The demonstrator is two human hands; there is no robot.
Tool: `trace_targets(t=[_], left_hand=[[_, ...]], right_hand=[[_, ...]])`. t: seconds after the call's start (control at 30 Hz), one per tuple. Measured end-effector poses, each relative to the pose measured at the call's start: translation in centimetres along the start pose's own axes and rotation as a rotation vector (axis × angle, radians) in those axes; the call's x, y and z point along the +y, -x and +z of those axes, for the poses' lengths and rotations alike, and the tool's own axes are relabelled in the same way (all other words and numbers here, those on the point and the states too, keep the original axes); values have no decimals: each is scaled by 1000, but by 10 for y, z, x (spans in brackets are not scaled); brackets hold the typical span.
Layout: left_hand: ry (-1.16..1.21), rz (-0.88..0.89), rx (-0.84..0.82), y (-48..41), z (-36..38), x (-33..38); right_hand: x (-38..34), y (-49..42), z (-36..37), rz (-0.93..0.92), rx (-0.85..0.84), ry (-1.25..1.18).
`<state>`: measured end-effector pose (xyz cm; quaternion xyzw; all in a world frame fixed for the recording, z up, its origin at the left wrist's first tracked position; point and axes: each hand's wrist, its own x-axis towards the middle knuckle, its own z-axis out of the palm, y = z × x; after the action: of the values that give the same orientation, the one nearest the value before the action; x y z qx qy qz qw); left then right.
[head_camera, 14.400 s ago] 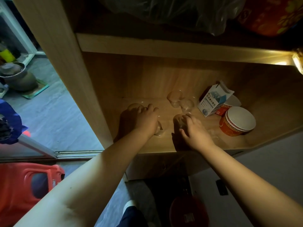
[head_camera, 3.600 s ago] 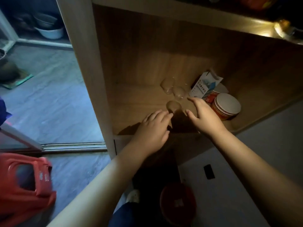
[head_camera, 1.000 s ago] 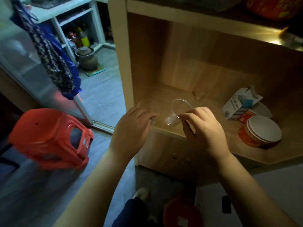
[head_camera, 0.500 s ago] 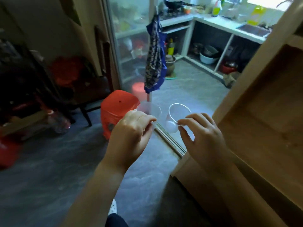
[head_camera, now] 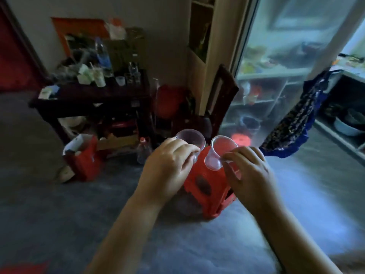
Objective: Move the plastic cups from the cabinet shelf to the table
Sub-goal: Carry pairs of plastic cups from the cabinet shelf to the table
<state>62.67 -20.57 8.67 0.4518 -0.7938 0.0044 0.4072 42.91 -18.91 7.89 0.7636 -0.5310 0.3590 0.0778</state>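
Each hand's grip pinches a clear cup – left hand point(head_camera: 167, 165) one cup point(head_camera: 190, 139), right hand point(head_camera: 247, 171) another point(head_camera: 218, 153)

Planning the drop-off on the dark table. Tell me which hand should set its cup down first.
Probably left. The left hand holds its clear cup on the side nearer the dark table; the right hand with its tilted cup is farther right, over the red stool.

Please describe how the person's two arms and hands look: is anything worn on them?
Both forearms are bare, with no sleeves in view. The left hand and the right hand wear no gloves. No rings, watch or bracelet can be seen on the fingers or wrists, and no markings show, though the picture is slightly blurred.
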Motion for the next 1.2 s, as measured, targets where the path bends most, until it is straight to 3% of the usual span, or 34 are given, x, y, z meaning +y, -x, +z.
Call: trace_targets(t=[0.27,0.57,0.9,1.2], left_hand=[[-152,-154,43,-22,-62,-121],[-273,-273,81,-38,-79,-223],[-408,-286,49,-136,-39,-358],[-345,-301,30,-254,17,-474]], right_hand=[[-62,-100,97,-128,-28,-115],[-94,-184,206,-281,-77,-251],[-60,-330,347,-291,-157,-332],[0,-460,426,-262,-192,-291]])
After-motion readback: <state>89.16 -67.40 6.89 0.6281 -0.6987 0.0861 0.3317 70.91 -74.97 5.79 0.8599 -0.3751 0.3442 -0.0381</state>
